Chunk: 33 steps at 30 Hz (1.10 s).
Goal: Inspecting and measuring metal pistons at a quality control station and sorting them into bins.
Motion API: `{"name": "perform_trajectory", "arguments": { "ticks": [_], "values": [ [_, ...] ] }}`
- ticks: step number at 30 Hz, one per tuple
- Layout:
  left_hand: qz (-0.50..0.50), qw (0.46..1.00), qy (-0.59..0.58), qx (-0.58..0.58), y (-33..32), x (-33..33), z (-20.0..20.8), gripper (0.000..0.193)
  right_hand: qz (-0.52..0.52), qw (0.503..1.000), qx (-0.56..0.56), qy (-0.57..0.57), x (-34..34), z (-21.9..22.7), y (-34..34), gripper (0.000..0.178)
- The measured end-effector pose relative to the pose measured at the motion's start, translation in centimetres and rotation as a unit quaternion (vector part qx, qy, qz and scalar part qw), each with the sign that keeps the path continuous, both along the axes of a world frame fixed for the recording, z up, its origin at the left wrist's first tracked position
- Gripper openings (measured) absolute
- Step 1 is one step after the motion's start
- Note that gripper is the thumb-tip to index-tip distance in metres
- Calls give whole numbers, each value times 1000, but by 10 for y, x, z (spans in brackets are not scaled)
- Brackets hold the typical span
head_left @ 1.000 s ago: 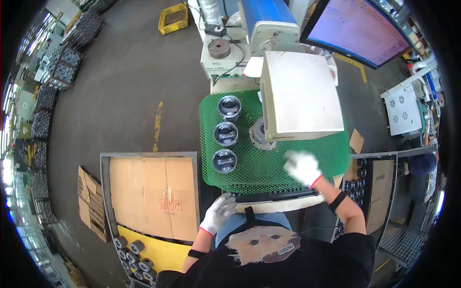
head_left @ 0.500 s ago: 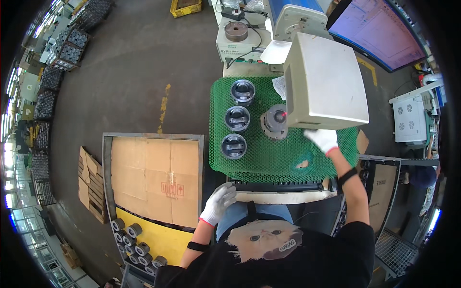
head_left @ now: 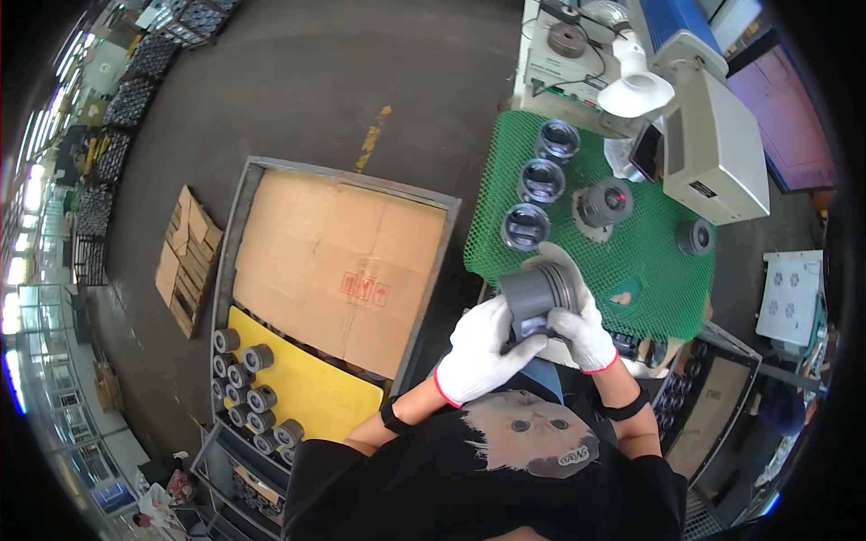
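In front of my body I hold a grey metal piston (head_left: 530,296) tilted in both gloved hands. My left hand (head_left: 483,353) grips its lower left side. My right hand (head_left: 582,326) wraps round the ringed end on the right. On the green mesh mat (head_left: 631,311) stand three pistons in a row, the far one (head_left: 557,141), the middle one (head_left: 541,182) and the near one (head_left: 525,227), open ends up. A further piston (head_left: 607,201) sits on a round fixture (head_left: 591,225), with a red light spot on it. Another piston (head_left: 694,237) stands at the mat's right edge.
A white box-shaped machine head (head_left: 722,153) overhangs the mat's right side, near a white lamp (head_left: 636,90) and a dark phone-like slab (head_left: 646,151). On the left is a metal-framed bin with cardboard (head_left: 316,261) and a yellow sheet (head_left: 311,361) bearing several pistons (head_left: 262,398).
My view has swung left. My right hand has come back from beneath the machine head, and my left hand has risen from my lap. Both now hold a piston.
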State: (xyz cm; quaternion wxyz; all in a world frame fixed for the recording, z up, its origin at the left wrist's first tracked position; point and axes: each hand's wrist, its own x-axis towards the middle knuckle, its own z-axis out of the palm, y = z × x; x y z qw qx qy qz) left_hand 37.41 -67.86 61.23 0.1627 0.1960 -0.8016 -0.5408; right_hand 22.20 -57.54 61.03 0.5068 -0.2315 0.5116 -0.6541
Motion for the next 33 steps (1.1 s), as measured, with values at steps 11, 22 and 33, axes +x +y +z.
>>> {"name": "perform_trajectory", "arguments": {
  "ticks": [11, 22, 33],
  "values": [
    [-273, 938, 0, -213, 10, -61, -27, 35, -44, 856, 165, -487, -38, -82, 65, 72],
    [-85, 919, -107, -369, -13, -274, -110, 71, -367, 834, 134, -390, -94, -104, 188, 46],
    [22, 998, -20, -60, -22, -177, -46, 85, -275, 904, 231, 233, -202, -229, 122, 48]
  ]
}}
